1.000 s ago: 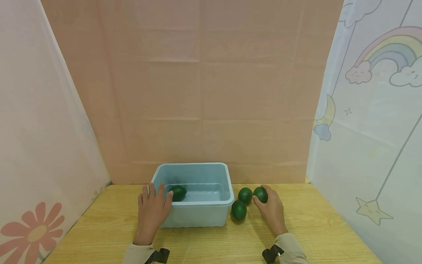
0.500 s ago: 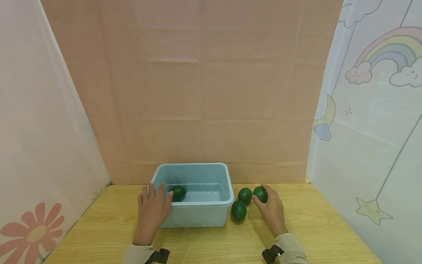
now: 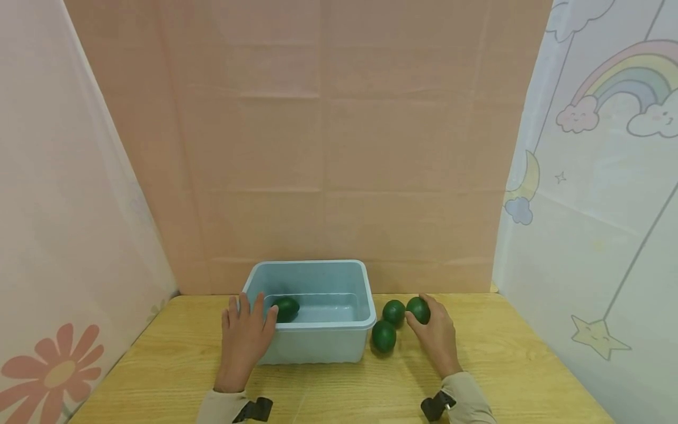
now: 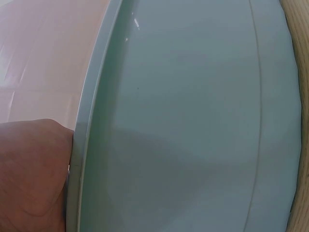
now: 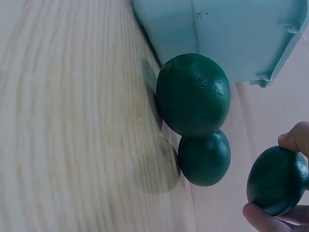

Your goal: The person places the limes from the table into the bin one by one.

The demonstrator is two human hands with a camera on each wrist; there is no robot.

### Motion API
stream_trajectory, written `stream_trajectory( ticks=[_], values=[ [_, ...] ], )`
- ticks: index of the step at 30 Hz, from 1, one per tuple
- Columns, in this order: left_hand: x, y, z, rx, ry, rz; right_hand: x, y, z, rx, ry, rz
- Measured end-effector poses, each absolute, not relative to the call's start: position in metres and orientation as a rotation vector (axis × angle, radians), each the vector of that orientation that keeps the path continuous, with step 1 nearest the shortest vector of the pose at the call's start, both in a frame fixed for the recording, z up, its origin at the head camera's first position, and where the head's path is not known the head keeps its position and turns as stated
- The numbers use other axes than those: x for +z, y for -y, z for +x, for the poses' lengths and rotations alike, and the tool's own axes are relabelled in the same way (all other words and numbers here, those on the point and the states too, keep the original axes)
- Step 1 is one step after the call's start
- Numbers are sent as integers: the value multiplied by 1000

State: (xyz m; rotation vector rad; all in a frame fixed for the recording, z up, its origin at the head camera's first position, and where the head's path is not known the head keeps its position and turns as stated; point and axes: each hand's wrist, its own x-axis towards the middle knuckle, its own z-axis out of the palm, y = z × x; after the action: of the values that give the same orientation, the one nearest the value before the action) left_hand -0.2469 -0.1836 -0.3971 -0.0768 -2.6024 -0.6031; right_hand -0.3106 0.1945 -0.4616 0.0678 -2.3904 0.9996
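My right hand [image 3: 435, 335] pinches a dark green, egg-shaped fruit [image 5: 276, 181] between thumb and fingers. In the right wrist view that fruit appears raised off the wooden table. Two similar fruits stand on the table between it and the bin: a nearer one [image 3: 384, 337] beside the bin's right wall, and a farther one [image 3: 394, 313] behind it. My left hand [image 3: 246, 335] rests on the near left corner of the light blue plastic bin [image 3: 318, 347], its fingers spread over the rim. Inside the bin lies another green fruit [image 3: 286, 309], partly hidden by the near rim.
The wooden table [image 3: 339, 394] ends at a peach-coloured backdrop [image 3: 339, 176] just behind the bin. Printed curtains flank it, with a flower on the left curtain [image 3: 58, 235] and a rainbow on the right curtain [image 3: 598, 235].
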Motion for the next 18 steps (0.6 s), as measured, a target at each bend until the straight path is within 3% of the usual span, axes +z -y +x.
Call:
stream_trajectory(
  ticks=[18],
  values=[
    [-397,183,-246,-613,2619,-70,-463,-194,-310,979,2334,102]
  ],
)
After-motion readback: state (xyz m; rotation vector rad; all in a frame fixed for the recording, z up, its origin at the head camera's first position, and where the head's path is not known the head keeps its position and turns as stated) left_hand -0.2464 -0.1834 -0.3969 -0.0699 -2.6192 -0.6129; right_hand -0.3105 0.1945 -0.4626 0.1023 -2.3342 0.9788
